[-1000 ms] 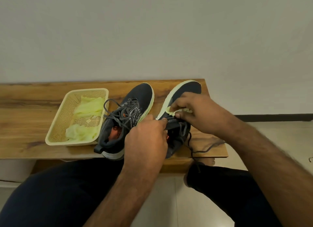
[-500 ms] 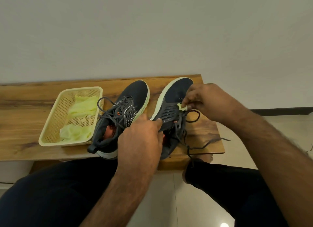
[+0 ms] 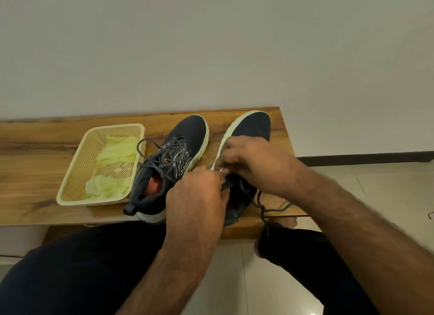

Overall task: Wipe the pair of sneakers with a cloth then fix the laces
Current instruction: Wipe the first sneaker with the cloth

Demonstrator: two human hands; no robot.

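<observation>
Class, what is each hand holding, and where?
Both the left hand and right hand grip the right sneaker at its laced midsection; exact contact hidden.

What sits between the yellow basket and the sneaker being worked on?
The other sneaker, its loose laces draped over the basket rim, beside the held sneaker; head view.

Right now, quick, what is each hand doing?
Left hand: fingers curled, gripping the right sneaker at its tongue.
Right hand: fingers curled over the laces; what it pinches cannot be told.
</observation>
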